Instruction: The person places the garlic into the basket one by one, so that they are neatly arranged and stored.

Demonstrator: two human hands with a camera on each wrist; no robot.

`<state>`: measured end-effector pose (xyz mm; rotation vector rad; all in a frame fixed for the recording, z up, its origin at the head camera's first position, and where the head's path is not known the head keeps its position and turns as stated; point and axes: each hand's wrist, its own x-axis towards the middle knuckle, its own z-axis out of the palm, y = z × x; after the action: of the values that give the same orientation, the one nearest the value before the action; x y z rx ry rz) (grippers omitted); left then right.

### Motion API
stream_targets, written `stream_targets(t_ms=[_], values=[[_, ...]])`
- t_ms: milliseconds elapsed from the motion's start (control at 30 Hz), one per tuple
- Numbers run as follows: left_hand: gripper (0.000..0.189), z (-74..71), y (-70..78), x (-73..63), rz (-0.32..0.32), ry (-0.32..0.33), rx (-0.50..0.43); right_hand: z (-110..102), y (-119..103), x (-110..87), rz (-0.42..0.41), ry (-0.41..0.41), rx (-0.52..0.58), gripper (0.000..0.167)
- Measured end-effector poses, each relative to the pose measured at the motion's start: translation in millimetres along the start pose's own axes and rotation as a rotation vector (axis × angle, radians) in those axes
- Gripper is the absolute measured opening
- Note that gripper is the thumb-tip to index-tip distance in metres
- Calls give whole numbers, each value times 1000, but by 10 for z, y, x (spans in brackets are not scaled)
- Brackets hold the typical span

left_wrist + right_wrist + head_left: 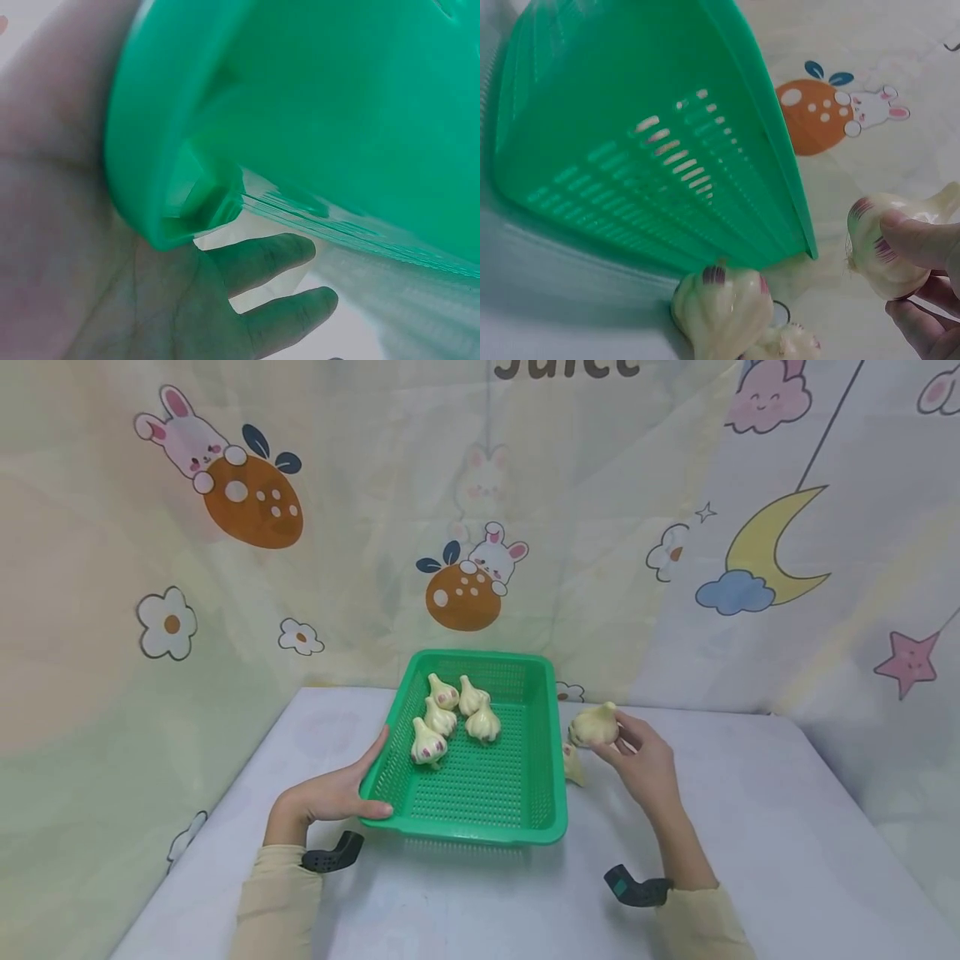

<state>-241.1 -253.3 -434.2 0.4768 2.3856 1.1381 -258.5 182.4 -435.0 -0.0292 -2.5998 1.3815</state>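
Note:
A green plastic basket with slotted walls stands on the table, several garlic bulbs lying in its left and back part. My left hand grips its near left corner, thumb over the rim and fingers along the outer side; in the left wrist view two fingers stretch out past the basket wall. To the right of the basket, my right hand pinches a garlic bulb between thumb and fingers, its stem pointing up and right. In the right wrist view this held bulb hangs beyond the rim.
Close against the basket's right wall lie loose garlic bulbs, one whole bulb and another partly behind it. A white table carries everything. Behind it hangs a printed cloth backdrop with rabbits and flowers.

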Motion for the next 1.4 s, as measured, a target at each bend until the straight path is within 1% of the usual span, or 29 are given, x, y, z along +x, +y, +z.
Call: stream_targets(t_ms=[133,267,467,567,800,967,1200,1400], values=[[121,-1,-14,-5,6,2,9,44,-56,-26,-44,-3,-5,68],[121,-4,-23,-10,10,2,8,82,-89,-40,-67,-20,22,69],[122,4,-12,-10,17,-2,3,100,-110,-57,-65,-35,30,70],[121,10,-12,1,12,-6,-4,100,-120,-64,-66,-34,23,70],[123,12,-31,19,5,-3,-26,107,-145,-69,-78,-43,45,70],[123,11,-15,8,9,-3,-33,129,-162,-79,-70,-60,32,69],[123,18,3,17,-1,0,-20,146,-174,-100,-92,-62,23,70],[122,12,-10,8,-9,2,-8,198,-235,-119,-107,-72,53,68]])
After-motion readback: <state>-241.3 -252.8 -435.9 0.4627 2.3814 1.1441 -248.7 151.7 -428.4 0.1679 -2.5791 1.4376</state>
